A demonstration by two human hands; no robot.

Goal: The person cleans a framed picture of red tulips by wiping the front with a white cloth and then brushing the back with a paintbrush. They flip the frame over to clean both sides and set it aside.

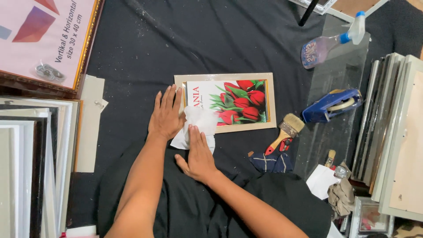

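1. the small picture frame [225, 102], pale-edged with a red tulip print, lies flat at the centre of the frame on a black cloth [176, 48].
2. a white wiping cloth [197, 126] lies over its lower left corner.
3. the right hand [197, 153] presses flat on that cloth, fingers extended, gripping nothing.
4. the left hand [166, 115] lies open and flat on the frame's left edge, steadying it.
5. this looks like the wiping of the glass; the right part seems not yet reached, so the cloth would need to travel right.
6. right of it lie a paintbrush [285, 132], a blue tape dispenser [332, 105] and a spray bottle [331, 42].
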